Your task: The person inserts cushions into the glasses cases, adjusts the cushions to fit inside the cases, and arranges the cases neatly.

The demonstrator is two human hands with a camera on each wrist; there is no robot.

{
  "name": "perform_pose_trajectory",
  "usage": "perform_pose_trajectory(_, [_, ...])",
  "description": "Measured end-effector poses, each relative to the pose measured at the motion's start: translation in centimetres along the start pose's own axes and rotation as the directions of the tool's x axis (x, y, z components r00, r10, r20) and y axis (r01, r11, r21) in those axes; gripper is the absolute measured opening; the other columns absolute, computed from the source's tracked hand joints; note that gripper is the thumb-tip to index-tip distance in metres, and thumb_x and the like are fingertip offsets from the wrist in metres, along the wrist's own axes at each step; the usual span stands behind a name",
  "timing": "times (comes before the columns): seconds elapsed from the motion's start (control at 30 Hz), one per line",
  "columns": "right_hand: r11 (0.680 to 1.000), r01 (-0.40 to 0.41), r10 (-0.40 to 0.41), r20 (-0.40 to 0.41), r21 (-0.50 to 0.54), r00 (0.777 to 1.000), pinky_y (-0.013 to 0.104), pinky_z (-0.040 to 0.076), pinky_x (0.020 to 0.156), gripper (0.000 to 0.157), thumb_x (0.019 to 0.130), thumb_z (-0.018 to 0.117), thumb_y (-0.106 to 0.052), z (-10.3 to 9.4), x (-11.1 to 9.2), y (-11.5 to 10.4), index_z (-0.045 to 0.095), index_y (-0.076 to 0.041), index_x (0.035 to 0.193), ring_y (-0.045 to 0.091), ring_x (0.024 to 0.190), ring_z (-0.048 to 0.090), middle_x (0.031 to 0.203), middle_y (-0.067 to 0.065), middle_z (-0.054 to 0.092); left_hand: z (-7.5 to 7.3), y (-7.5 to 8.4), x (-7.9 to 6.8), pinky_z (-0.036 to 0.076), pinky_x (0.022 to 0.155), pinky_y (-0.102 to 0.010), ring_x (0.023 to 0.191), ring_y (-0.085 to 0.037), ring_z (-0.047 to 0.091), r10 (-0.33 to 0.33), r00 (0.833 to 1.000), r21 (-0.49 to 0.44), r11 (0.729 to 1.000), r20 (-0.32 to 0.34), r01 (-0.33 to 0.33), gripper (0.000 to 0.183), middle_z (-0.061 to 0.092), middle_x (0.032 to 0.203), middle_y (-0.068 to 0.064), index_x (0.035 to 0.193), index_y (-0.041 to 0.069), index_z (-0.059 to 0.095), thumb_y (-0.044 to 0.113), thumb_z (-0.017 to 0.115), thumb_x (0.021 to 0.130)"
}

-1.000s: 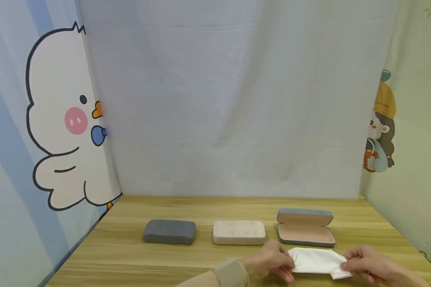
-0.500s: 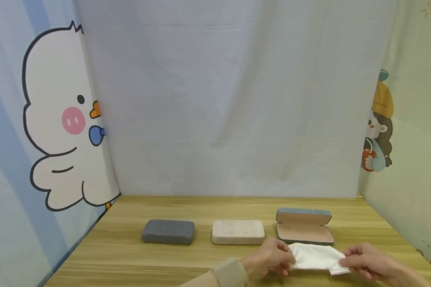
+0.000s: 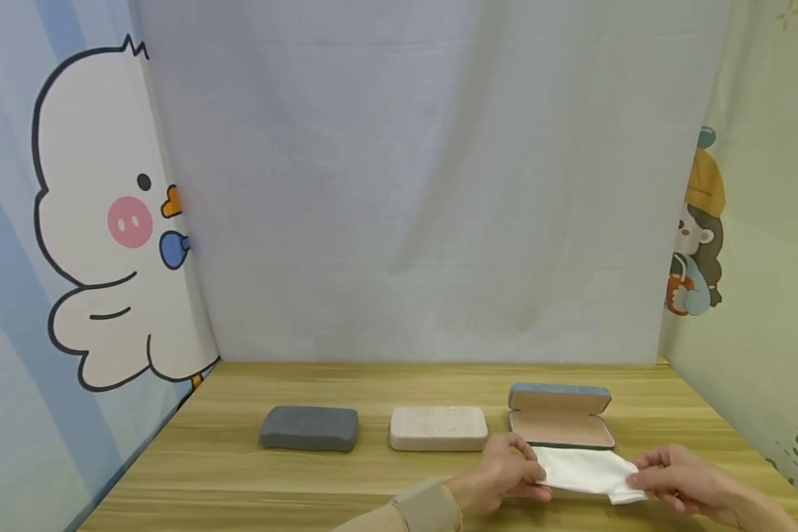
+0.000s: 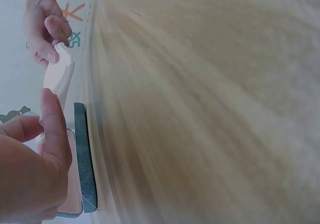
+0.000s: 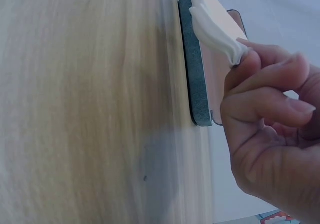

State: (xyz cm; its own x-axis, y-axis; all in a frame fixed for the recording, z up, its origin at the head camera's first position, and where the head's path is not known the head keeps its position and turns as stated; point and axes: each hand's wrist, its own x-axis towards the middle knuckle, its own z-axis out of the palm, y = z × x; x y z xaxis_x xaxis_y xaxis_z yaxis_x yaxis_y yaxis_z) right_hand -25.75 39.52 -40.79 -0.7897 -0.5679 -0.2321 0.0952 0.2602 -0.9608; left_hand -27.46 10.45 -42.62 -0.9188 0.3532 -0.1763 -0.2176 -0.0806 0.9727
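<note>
A white folded cloth [image 3: 584,471] is stretched sideways between both hands, low over the table's front part. My left hand [image 3: 504,474] pinches its left end between thumb and fingers. At the other end, my right hand [image 3: 688,480] pinches a corner, which hangs slightly lower. Just behind the cloth stands an opened glasses case [image 3: 558,430], blue-grey outside and pinkish inside, its lid raised at the back. From the right wrist, the cloth [image 5: 215,31] shows as gathered folds at the fingertips, overlapping the case's dark green-blue side [image 5: 194,69].
Left of the opened case lie a closed cream glasses case [image 3: 439,428] and a closed dark grey one [image 3: 309,428], in a row on the wood-grain table [image 3: 273,484]. A pale curtain [image 3: 412,185] hangs behind, with printed cloth walls on either side.
Both hands have moved the cloth slightly away from the body, closer to the opened case, keeping their pinch on its ends. The head view has shifted slightly. The cases have stayed put.
</note>
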Motion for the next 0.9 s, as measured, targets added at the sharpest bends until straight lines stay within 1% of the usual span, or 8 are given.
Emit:
perform_pose_trajectory(0.17, [1.0, -0.009, 0.008, -0.025, -0.013, 1.0, 0.024, 0.01, 0.039, 0.015, 0.098, 0.05, -0.009, 0.1, -0.01, -0.16, 0.057, -0.012, 0.085, -0.004, 0.046, 0.04, 0.061, -0.013, 0.052, 0.27, 0.06, -0.03, 0.062, 0.056, -0.029, 0.053, -0.022, 0.069, -0.002, 0.999, 0.01, 1.0, -0.042, 0.002, 0.041, 0.067, 0.07, -0.023, 0.098, 0.005, 0.044, -0.021, 0.064, 0.073])
perform_pose_trajectory(0.3, [1.0, -0.016, 0.015, -0.038, -0.027, 0.999, 0.024, 0.01, 0.038, 0.015, 0.097, 0.051, -0.011, 0.17, 0.02, -0.31, 0.057, -0.012, 0.084, -0.004, 0.045, 0.04, 0.06, -0.013, 0.051, 0.33, 0.05, -0.19, 0.062, 0.057, -0.029, 0.055, -0.024, 0.07, -0.012, 0.998, 0.014, 1.0, -0.054, 0.012, 0.044, 0.068, 0.07, -0.023, 0.101, 0.005, 0.044, -0.019, 0.068, 0.073])
perform_pose_trajectory(0.5, [0.999, -0.015, 0.014, -0.041, -0.035, 0.999, 0.024, 0.009, 0.038, 0.014, 0.097, 0.051, -0.011, 0.31, 0.06, -0.43, 0.057, -0.012, 0.085, -0.004, 0.045, 0.039, 0.061, -0.013, 0.052, 0.26, 0.07, -0.28, 0.063, 0.059, -0.03, 0.063, -0.03, 0.072, -0.022, 0.998, -0.004, 1.0, -0.058, 0.021, 0.04, 0.069, 0.074, -0.024, 0.102, 0.005, 0.048, -0.017, 0.068, 0.075])
perform_pose_trajectory(0.57, [0.999, -0.017, 0.015, -0.038, -0.029, 0.999, 0.024, 0.009, 0.038, 0.014, 0.098, 0.05, -0.011, 0.32, 0.05, -0.42, 0.057, -0.012, 0.085, -0.004, 0.045, 0.039, 0.062, -0.012, 0.053, 0.27, 0.07, -0.33, 0.063, 0.059, -0.03, 0.064, -0.03, 0.073, -0.02, 0.998, 0.001, 1.0, -0.061, 0.021, 0.041, 0.069, 0.074, -0.022, 0.105, 0.006, 0.05, -0.016, 0.068, 0.076])
perform_pose_trajectory(0.7, [1.0, -0.022, 0.022, -0.036, -0.018, 0.999, 0.024, 0.009, 0.038, 0.016, 0.098, 0.05, -0.011, 0.24, 0.01, -0.33, 0.057, -0.012, 0.085, -0.003, 0.045, 0.038, 0.062, -0.012, 0.053, 0.35, 0.11, -0.52, 0.063, 0.059, -0.031, 0.063, -0.03, 0.072, -0.008, 0.998, 0.016, 1.0, -0.062, 0.009, 0.051, 0.069, 0.075, -0.02, 0.117, 0.007, 0.048, -0.016, 0.068, 0.076])
perform_pose_trajectory(0.8, [1.0, -0.023, 0.022, -0.038, -0.017, 0.999, 0.025, 0.009, 0.038, 0.017, 0.099, 0.049, -0.011, 0.14, -0.02, -0.23, 0.056, -0.012, 0.084, -0.003, 0.045, 0.038, 0.06, -0.012, 0.051, 0.37, 0.21, -0.66, 0.063, 0.06, -0.031, 0.064, -0.03, 0.072, -0.009, 0.998, 0.021, 1.0, -0.066, 0.01, 0.06, 0.069, 0.076, -0.02, 0.128, 0.003, 0.043, -0.016, 0.068, 0.076])
perform_pose_trajectory(0.83, [1.0, -0.022, 0.022, -0.041, -0.019, 0.999, 0.025, 0.009, 0.038, 0.017, 0.099, 0.049, -0.011, 0.11, -0.03, -0.21, 0.056, -0.012, 0.084, -0.003, 0.045, 0.037, 0.06, -0.012, 0.051, 0.37, 0.27, -0.69, 0.063, 0.06, -0.031, 0.064, -0.03, 0.073, -0.015, 0.998, 0.022, 1.0, -0.069, 0.016, 0.06, 0.07, 0.076, -0.019, 0.129, 0.0, 0.043, -0.016, 0.068, 0.076])
perform_pose_trajectory(0.9, [1.0, -0.024, 0.023, -0.044, -0.02, 0.999, 0.025, 0.008, 0.038, 0.017, 0.099, 0.049, -0.011, 0.04, -0.06, -0.17, 0.056, -0.013, 0.083, -0.003, 0.044, 0.037, 0.059, -0.012, 0.05, 0.34, 0.37, -0.74, 0.063, 0.063, -0.031, 0.067, -0.031, 0.073, -0.028, 0.997, 0.023, 0.999, -0.072, 0.03, 0.055, 0.07, 0.077, -0.019, 0.126, -0.006, 0.046, -0.015, 0.069, 0.077])
